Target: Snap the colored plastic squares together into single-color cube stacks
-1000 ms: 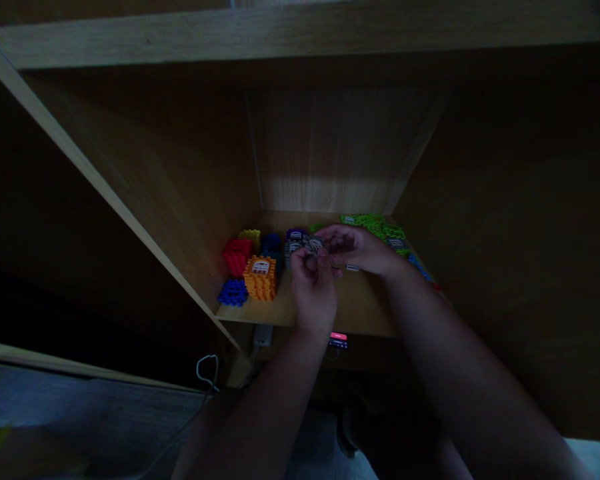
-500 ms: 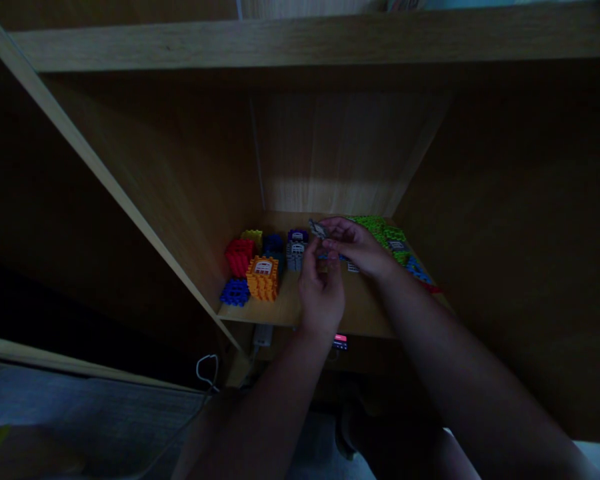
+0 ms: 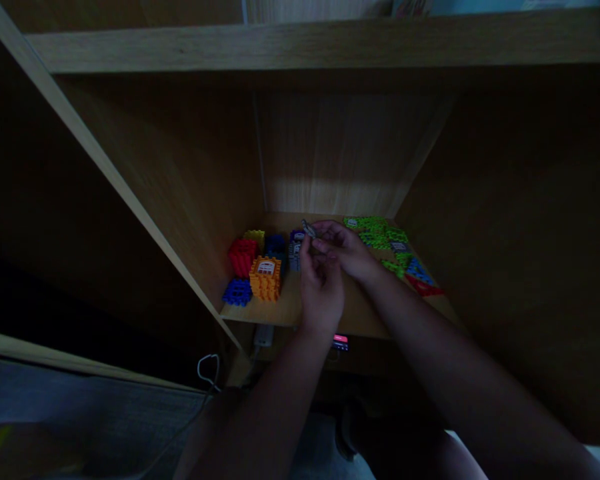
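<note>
My left hand (image 3: 322,290) and my right hand (image 3: 347,252) meet above the cabinet shelf, fingers closed on a small grey interlocking tile (image 3: 309,229). The tile is tilted nearly edge-on, and its lower part is hidden by my fingers. Just left of my left hand stand a grey tile stack (image 3: 294,256) and a purple tile stack (image 3: 297,235), partly covered. Further left are an orange tile stack (image 3: 265,280) with a white window on top, a red tile stack (image 3: 243,257), a yellow stack (image 3: 255,236) and blue tiles (image 3: 237,293).
Green tiles (image 3: 377,231) lie spread at the back right of the shelf (image 3: 290,310), with a blue triangular piece (image 3: 419,271) and a red triangular piece (image 3: 424,286). Cabinet walls stand on both sides. Below are a lit screen (image 3: 340,342) and a white cable (image 3: 209,370).
The grey tile has turned from a slanted face to nearly edge-on and shifted a little left with my hands. More green, blue and red pieces show at right.
</note>
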`<state>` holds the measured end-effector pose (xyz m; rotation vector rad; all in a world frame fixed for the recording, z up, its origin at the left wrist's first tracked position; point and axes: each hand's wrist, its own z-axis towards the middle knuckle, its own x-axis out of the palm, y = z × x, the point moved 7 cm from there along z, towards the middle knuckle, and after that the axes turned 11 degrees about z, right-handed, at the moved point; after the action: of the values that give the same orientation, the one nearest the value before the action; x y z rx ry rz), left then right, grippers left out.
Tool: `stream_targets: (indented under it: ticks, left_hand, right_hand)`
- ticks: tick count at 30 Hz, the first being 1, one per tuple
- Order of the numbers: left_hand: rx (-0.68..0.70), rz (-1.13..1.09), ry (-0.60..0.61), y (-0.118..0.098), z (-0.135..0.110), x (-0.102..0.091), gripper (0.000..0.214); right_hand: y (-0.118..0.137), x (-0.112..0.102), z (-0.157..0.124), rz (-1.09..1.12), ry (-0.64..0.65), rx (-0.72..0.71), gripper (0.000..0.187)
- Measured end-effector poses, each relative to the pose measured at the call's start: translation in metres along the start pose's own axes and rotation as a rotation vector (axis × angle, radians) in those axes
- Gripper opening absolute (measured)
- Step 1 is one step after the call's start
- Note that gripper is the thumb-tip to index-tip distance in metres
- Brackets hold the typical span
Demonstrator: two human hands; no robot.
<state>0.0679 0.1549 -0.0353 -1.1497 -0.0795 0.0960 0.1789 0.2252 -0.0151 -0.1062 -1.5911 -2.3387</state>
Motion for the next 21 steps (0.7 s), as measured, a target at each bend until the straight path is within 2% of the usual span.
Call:
stream_targets:
  ticks: [3,8,12,16,21]
  left_hand:
    - [-0.026,-0.027,0.017,-0.002,0.000,0.000,0.058]
    - [-0.019,-0.081,0.057,-0.007,0.000,0.003,0.053]
    - [0.003,-0.096,0.068,-0.008,0.000,0.003,0.049]
    - [0.034,-0.055,0.060,-0.008,-0.002,0.002,0.050]
    - [0.047,-0.002,-0.007,-0.005,-0.003,-0.001,0.056]
  right_hand:
    - [0.001,0.003,-0.002,0.011,0.005,0.016,0.049]
    - [-0.004,0.011,-0.009,0.061,0.092,0.156,0.046]
    - [-0.004,0.013,-0.012,0.045,0.131,0.192,0.043]
    - [-0.007,0.005,-0.010,0.060,0.070,0.193,0.045]
    - [0.002,-0.012,-0.005,0.051,-0.069,0.087,0.040]
